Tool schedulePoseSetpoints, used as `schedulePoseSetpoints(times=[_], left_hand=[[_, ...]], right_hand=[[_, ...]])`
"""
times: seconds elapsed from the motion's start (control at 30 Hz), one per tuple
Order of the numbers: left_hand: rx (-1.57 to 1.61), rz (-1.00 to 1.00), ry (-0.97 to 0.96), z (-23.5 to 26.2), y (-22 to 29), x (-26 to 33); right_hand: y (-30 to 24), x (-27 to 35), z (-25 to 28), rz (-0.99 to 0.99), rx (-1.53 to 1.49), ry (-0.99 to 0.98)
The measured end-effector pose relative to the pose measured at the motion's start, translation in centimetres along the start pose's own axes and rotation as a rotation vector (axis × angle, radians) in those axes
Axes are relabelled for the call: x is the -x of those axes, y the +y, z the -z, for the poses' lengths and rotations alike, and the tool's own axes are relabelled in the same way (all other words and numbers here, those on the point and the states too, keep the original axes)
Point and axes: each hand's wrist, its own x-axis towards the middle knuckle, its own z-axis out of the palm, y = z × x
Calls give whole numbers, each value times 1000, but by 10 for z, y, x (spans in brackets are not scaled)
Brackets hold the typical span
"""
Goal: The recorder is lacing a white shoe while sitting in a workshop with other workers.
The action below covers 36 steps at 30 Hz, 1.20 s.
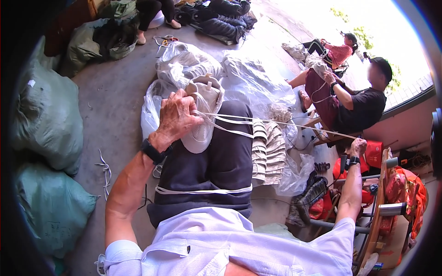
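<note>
A beige sneaker [199,139] rests on my dark-trousered thighs, its toe towards me. My left hand [177,117] is closed at the sneaker's lacing, with a pale shoelace pinched between thumb and fingers. From there one strand of shoelace [294,125] runs taut to the far right, where my right hand [358,147] grips its end in closed fingers. Other loops of lace [234,121] hang over my right knee. Another white lace [202,190] lies across my lap. Beside my right leg stands a stack of beige shoe pieces [268,154], their exact kind unclear.
Clear plastic bags [258,76] lie beyond my knees. Full green sacks [48,115] line the left, near loose laces [106,175] on the floor. Two seated people [359,103] work at the right; another person's legs [154,16] show behind. A wooden-framed rack [375,216] with red bags stands close right.
</note>
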Motion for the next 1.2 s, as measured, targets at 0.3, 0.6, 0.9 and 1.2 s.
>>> schedulePoseSetpoints(times=[0.3,0.6,0.9,1.2], left_hand=[[201,72,-14,-4,-5,11],[12,-289,119,7,11,-6],[-204,-476,-27,10,6,-32],[-161,-425,-90,10,2,-34]], right_hand=[[15,-18,3,66,-114,-124],[-339,153,176,488,-821,-514],[-513,270,237,924,-868,-732],[-518,236,247,899,-1269,-628]])
